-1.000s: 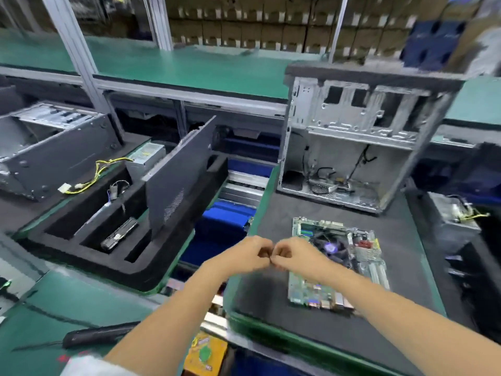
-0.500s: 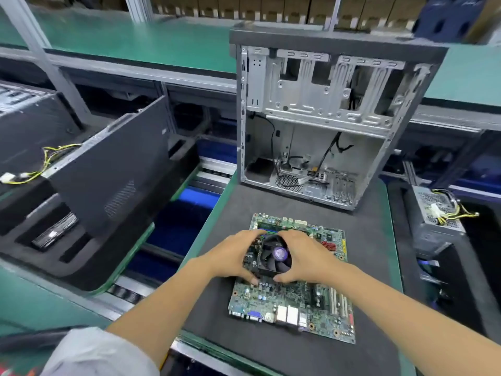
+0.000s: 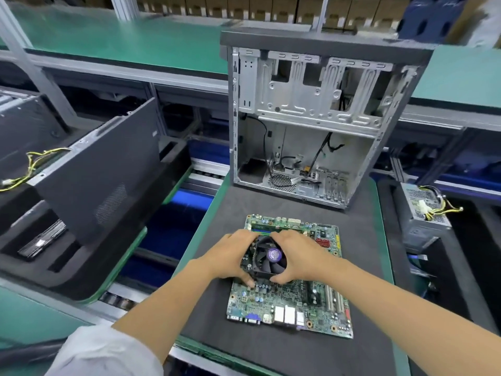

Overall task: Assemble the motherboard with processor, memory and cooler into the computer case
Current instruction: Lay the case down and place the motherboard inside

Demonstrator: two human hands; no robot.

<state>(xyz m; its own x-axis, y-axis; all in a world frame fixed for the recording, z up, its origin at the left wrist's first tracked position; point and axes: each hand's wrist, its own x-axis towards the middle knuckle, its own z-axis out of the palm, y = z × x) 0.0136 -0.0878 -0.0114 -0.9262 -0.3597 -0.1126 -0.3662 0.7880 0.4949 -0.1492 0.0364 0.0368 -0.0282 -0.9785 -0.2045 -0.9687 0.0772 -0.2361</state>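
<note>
- Centrally, the person's left hand (image 3: 230,257) and right hand (image 3: 299,257) cupped the cooler (image 3: 268,257) from either side, fingers curled round its black frame.
- Between the two hands the fan blades and a purple hub label stayed visible.
- Beneath it, the cooler sat on the motherboard (image 3: 292,297), a green board lying flat on a dark foam mat (image 3: 271,348), its rear ports toward the person.
- Whether the board had left the mat could not be told.
- Beyond the board, well apart, stood the computer case (image 3: 311,118), upright, its open side facing the person, loose cables (image 3: 287,169) lying at its bottom.
- To do this step well, the person would probably keep an even hold on both sides, keep the board level, and clear those cables before seating it.
- Off to the right, a power supply (image 3: 424,207) with yellow wires rested in a tray.
</note>
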